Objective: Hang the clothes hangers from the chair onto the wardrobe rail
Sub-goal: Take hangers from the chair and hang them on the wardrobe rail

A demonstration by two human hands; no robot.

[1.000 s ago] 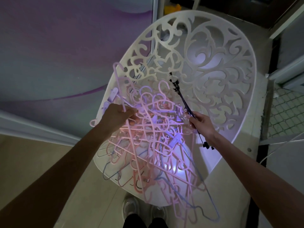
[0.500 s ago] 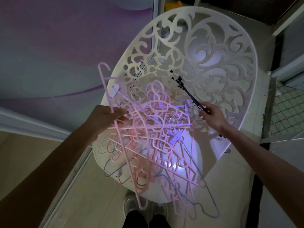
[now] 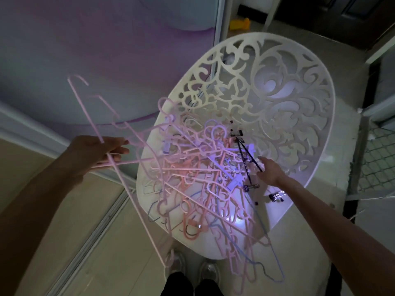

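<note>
left hand [image 3: 97, 151] grips thin pink hangers [image 3: 119, 159] | right hand [image 3: 269, 171] fingers extended, touching black wire hanger [image 3: 245, 154] | tangled pile [image 3: 203, 178] on white filigree chair [image 3: 288, 107]

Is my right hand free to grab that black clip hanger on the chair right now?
Probably yes. The right hand is open, holds nothing, and its fingertips already reach the black clip hanger, which lies on top of the pile's right edge, though pink hangers may snag it.

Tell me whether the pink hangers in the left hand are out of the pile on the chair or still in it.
Mostly out. The left hand grips pink hangers lifted left of the chair; their far ends still overlap the hanger pile, tangled or not, cannot tell.
</note>
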